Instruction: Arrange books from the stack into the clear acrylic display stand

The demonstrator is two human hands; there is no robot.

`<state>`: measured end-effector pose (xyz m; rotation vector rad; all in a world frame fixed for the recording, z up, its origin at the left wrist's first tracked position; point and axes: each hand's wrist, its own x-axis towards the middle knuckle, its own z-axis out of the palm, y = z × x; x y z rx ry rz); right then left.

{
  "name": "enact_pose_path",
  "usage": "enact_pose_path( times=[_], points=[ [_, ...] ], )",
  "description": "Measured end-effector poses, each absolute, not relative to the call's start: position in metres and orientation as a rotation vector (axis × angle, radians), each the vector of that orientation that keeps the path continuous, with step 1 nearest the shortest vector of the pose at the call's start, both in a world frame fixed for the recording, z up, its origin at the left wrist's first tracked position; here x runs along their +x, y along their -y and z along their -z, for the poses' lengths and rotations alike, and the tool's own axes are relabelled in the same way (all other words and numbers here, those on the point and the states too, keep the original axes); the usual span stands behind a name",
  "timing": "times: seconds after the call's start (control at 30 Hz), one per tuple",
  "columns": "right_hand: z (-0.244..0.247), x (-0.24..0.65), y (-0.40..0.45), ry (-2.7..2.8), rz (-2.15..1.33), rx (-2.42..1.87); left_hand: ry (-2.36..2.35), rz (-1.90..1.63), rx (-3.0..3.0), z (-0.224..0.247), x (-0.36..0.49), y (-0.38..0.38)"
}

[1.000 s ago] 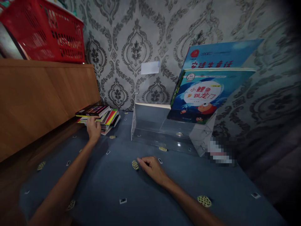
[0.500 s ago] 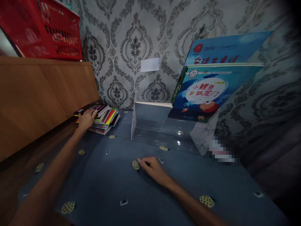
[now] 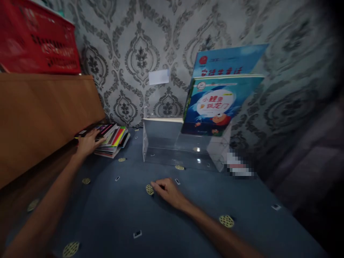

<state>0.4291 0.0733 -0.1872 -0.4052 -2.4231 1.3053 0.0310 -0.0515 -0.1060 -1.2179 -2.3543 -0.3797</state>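
My left hand (image 3: 88, 143) rests on the stack of books (image 3: 109, 147) at the left, its fingers spread over the black-covered top book (image 3: 100, 130). Whether the fingertips reach under that cover is hard to see. Below the rack, my right hand (image 3: 168, 191) lies on the blue patterned cloth (image 3: 107, 211), fingers curled in and thumb against the forefinger, nothing visible in them. A clear acrylic book rack (image 3: 161, 143) stands against the wall. In its right part lean a blue picture book with a red fish (image 3: 208, 107) and, behind it, another blue book (image 3: 231, 59).
A wooden cabinet (image 3: 48, 122) rises at the left, with a red plastic basket (image 3: 43, 43) on it. A white label (image 3: 159, 77) shows above the rack's left part. A blurred-out item (image 3: 239, 165) lies right of the rack. Patterned wallpaper (image 3: 139, 53) covers the wall.
The view has turned slightly to the right, so everything sits further left. My left hand stays on the book stack with small finger movement. My right hand keeps its curled pose on the cloth.
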Motion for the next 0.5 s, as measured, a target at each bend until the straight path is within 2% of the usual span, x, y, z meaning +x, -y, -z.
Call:
enact_pose_path(
  times=[0.5],
  points=[
    [0.188,0.428,-0.074,2.477,-1.273,-0.408,2.168,0.105,-1.197,0.103,0.057,0.057]
  ],
)
